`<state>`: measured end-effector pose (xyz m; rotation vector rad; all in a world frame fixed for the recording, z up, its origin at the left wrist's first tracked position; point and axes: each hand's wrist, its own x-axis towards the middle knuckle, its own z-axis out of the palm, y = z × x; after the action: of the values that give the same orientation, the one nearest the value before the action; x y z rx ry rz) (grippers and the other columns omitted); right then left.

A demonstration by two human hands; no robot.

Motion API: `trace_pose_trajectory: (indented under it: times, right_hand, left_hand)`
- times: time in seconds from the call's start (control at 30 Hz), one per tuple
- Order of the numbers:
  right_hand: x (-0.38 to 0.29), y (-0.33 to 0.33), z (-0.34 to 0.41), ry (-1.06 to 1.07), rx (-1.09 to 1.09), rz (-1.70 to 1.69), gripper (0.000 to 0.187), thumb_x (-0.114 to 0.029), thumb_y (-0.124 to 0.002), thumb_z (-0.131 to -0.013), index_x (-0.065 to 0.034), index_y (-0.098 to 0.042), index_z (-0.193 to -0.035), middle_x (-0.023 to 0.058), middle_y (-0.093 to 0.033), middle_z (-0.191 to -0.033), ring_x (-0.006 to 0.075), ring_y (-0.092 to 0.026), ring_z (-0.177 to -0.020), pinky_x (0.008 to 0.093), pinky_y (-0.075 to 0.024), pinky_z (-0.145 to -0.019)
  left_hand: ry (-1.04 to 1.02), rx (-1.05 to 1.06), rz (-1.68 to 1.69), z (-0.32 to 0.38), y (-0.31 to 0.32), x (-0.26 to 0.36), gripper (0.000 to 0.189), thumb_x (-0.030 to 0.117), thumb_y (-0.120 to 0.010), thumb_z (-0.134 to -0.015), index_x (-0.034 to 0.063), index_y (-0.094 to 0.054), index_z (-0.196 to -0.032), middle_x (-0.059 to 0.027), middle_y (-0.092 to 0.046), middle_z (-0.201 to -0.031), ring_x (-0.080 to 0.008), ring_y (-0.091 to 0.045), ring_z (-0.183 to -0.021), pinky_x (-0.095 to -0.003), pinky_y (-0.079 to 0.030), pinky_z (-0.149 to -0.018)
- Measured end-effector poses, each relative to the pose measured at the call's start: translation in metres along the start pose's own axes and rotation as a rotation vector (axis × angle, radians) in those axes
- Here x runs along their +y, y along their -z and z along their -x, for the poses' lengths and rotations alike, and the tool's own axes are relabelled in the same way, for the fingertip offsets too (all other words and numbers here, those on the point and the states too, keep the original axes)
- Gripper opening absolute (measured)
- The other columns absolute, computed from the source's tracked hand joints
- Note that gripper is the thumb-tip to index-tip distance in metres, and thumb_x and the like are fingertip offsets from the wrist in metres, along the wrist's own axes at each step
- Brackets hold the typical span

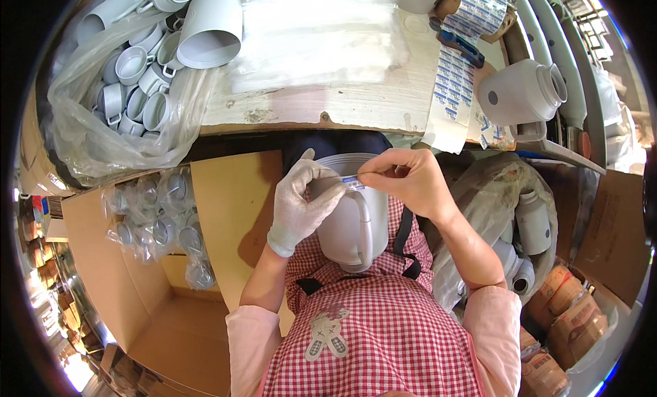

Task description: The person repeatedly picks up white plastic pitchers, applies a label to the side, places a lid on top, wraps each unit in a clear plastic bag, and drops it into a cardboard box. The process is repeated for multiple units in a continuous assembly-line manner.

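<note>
A pale grey plastic jug (339,227) lies on my lap, its wide threaded mouth facing away from me and its side handle (365,227) facing up. My left hand (303,199), in a whitish knit glove, grips the jug near its mouth, the thumb close to a small blue-and-white label (353,182). Between the thumb and forefinger of my bare right hand (408,179) is the label's other end, just above the handle. Whether the whole label touches the jug is hard to tell.
A bag of small grey cups (136,102) and a large grey body (210,27) stand on the bench at left. Label sheets (454,84), a blue cutter (462,48) and another jug (518,92) lie at right. Below are an opened carton (174,320) and a bag of grey bodies (531,222).
</note>
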<state>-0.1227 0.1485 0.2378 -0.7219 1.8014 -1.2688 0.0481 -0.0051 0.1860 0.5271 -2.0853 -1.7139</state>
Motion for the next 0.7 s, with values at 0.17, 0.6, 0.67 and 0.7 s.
trace_pose_trajectory:
  times: [0.17, 0.6, 0.67, 0.7]
  right_hand:
    - [0.005, -0.003, 0.004, 0.086, 0.088, 0.230, 0.031, -0.019, -0.090, -0.081, -0.0025, -0.068, -0.095, 0.0021, -0.064, -0.074, 0.0107, -0.057, -0.067, 0.0276, -0.0479, -0.062]
    - [0.074, 0.017, -0.008, 0.020, 0.374, -0.582, 0.045, -0.046, -0.073, -0.101, -0.0029, -0.080, -0.093, -0.0045, -0.064, -0.075, 0.0048, -0.053, -0.070, 0.0248, -0.0463, -0.066]
    - [0.088, 0.011, 0.005, -0.076, 0.596, -0.815, 0.048, -0.048, -0.071, -0.102, 0.0003, -0.078, -0.100, -0.0009, -0.067, -0.084, 0.0076, -0.057, -0.076, 0.0269, -0.0494, -0.069]
    - [0.095, 0.007, 0.016, -0.112, 0.536, -0.810, 0.051, -0.050, -0.070, -0.102, 0.0006, -0.077, -0.110, 0.0039, -0.073, -0.096, 0.0113, -0.063, -0.085, 0.0298, -0.0545, -0.081]
  left_hand:
    - [0.045, -0.015, 0.022, 0.004, 0.006, -0.001, 0.009, -0.001, -0.076, -0.087, 0.0031, -0.068, -0.089, 0.0005, -0.065, -0.085, -0.0070, -0.060, -0.079, -0.0528, -0.025, -0.129]
    - [-0.361, 0.004, -0.192, 0.042, 0.001, 0.035, 0.075, 0.056, -0.045, -0.105, -0.0050, -0.052, -0.147, -0.0289, -0.052, -0.150, -0.0447, -0.050, -0.140, -0.0541, -0.038, -0.118]
    - [-0.582, 0.064, -0.341, 0.053, -0.003, 0.042, 0.097, 0.075, -0.048, -0.098, -0.0049, -0.043, -0.153, -0.0358, -0.044, -0.150, -0.0507, -0.047, -0.138, -0.0598, -0.044, -0.111]
    - [-0.723, 0.074, -0.604, 0.049, -0.006, 0.059, 0.090, 0.067, -0.051, -0.100, -0.0048, -0.041, -0.152, -0.0371, -0.049, -0.144, -0.0523, -0.051, -0.132, -0.0600, -0.047, -0.106]
